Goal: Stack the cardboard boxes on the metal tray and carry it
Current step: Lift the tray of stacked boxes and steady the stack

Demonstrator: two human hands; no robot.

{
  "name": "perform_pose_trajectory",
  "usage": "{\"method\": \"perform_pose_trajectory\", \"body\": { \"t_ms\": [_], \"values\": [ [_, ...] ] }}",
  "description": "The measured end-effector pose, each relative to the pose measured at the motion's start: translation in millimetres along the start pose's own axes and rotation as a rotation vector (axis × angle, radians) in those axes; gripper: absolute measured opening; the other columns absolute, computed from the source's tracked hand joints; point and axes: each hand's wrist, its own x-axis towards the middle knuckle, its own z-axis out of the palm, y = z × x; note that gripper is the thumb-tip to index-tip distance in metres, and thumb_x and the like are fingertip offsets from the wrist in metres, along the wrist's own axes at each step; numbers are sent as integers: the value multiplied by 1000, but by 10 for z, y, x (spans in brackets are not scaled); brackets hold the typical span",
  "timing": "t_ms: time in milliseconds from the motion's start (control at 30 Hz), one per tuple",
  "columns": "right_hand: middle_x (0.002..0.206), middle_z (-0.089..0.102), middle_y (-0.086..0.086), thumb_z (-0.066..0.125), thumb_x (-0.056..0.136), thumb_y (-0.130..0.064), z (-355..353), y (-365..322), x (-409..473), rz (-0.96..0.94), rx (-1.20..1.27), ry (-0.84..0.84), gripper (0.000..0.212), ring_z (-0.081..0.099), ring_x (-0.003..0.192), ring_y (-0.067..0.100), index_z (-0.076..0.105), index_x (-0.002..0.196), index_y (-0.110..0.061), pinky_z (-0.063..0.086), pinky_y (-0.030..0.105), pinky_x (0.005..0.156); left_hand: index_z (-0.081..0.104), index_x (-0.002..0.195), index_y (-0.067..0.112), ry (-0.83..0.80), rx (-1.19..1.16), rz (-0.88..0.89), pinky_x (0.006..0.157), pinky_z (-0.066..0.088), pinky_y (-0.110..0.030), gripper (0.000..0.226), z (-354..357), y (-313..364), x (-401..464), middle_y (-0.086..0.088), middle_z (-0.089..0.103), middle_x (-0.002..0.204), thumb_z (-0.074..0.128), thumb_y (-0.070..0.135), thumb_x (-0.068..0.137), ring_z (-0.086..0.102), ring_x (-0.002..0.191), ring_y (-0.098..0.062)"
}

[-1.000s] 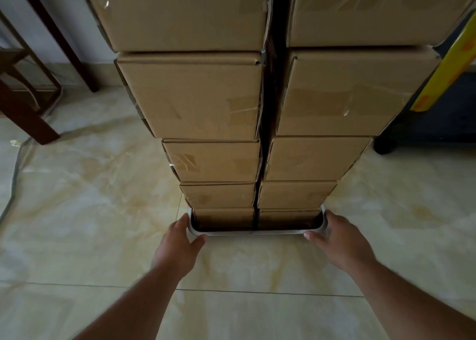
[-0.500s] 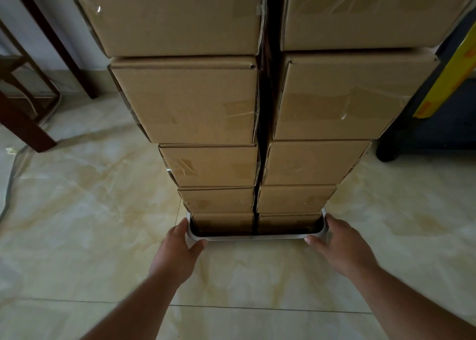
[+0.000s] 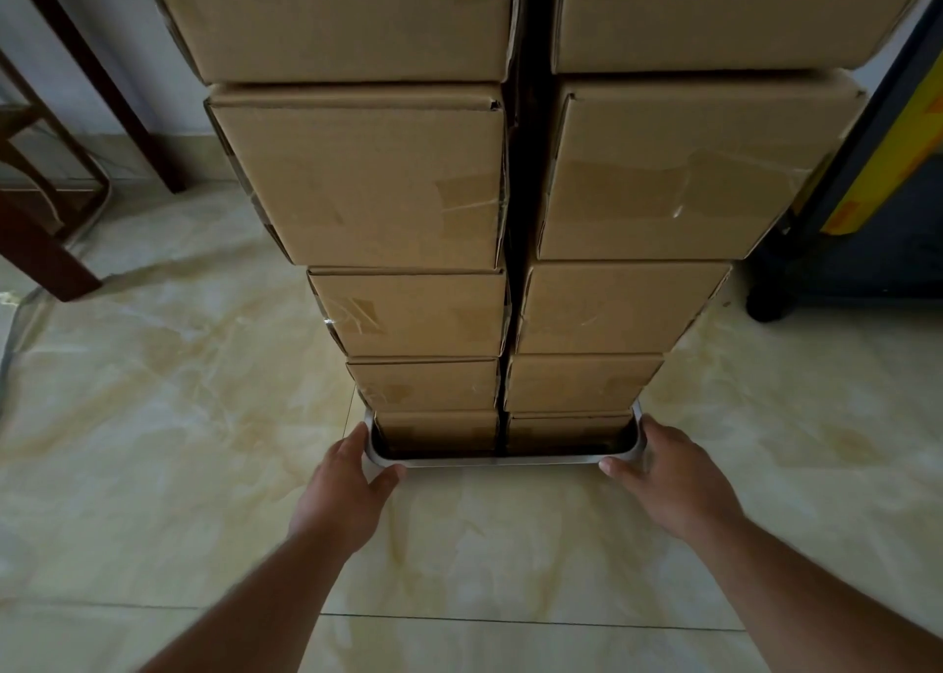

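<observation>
The metal tray (image 3: 502,462) sits low over the tiled floor (image 3: 168,417), loaded with two side-by-side columns of cardboard boxes (image 3: 408,310) rising past the top of the view. The left hand (image 3: 343,494) closes its grip on the near-left tray corner, thumb on the near rim. The right hand (image 3: 673,478) grips the near-right corner likewise. Dark wooden furniture legs (image 3: 46,254) stand far left
</observation>
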Motion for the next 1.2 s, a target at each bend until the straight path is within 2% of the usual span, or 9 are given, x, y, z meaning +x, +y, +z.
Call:
{"method": "perform_pose_trajectory", "body": {
  "t_ms": [433, 500, 567, 633, 700, 833, 933, 1000, 1200],
  "values": [
    [128, 63, 4, 67, 87, -63, -69, -73, -72, 13, -2, -20, 68, 62, 115, 26, 54, 136, -18, 51, 35, 81, 43, 153, 33, -15, -30, -2, 96, 55, -43, 70, -101, 71, -56, -2, 57, 146, 69, 51, 90, 59, 126, -28],
    [126, 64, 1, 66, 85, -67, -87, -64, -99, 13, 1, -31, 62, 62, 111, 25, 55, 129, -24, 52, 35, 82, 48, 148, 33, -19, -54, 19, 95, 55, -43, 70, -143, 99, -96, 0, 61, 141, 70, 54, 85, 61, 122, -28],
    [123, 64, -1, 65, 84, -66, -109, -48, -117, 10, 54, -24, 55, 63, 107, 22, 56, 123, -28, 55, 37, 84, 50, 147, 27, -5, -131, 8, 93, 47, -34, 64, -164, 141, -124, 5, 61, 132, 76, 39, 89, 58, 126, -28],
    [139, 59, 4, 66, 92, -56, -148, -57, -117, 53, 134, -35, 59, 59, 123, 26, 53, 140, -23, 50, 36, 93, 51, 144, 26, 19, -262, -34, 95, 44, -34, 60, -177, 167, -137, 9, 61, 129, 78, 26, 91, 55, 133, -27],
    [156, 48, 5, 63, 98, -45, -198, -54, -107, 135, 302, -21, 66, 49, 140, 26, 43, 155, -18, 44, 37, 103, 44, 155, 21, 48, -468, -117, 109, 41, -36, 68, -199, 168, -112, 1, 55, 151, 74, 19, 94, 48, 143, -23],
    [134, 58, -3, 53, 94, -37, -267, -92, -32, 302, 794, 53, 54, 55, 126, 20, 57, 145, -18, 40, 35, 105, 46, 156, 24, 40, -868, -195, 119, 33, -39, 64, -329, 278, -89, 5, 52, 155, 60, 7, 96, 47, 143, -18],
    [123, 63, -4, 53, 102, -30, -341, -253, 18, 328, 1217, 20, 36, 60, 113, 12, 58, 137, -22, 41, 35, 108, 56, 146, 29, -60, -852, -76, 112, 42, -39, 64, -418, 425, -66, 8, 66, 141, 58, 3, 87, 57, 133, -15],
    [119, 65, -3, 47, 105, -29, -374, -343, 57, 289, 1289, -10, 29, 61, 100, 5, 59, 130, -23, 39, 32, 105, 58, 142, 30, -87, -819, -51, 103, 46, -35, 64, -447, 499, -63, 10, 71, 131, 55, -5, 88, 62, 125, -13],
    [142, 58, -7, 32, 104, -63, -342, -396, 118, 240, 1237, -164, 66, 51, 133, 12, 49, 151, -21, 30, 33, 120, 60, 134, 35, -123, -786, -23, 101, 45, -32, 60, -418, 577, -116, 14, 72, 125, 57, -5, 90, 63, 120, -6]
  ]
}}
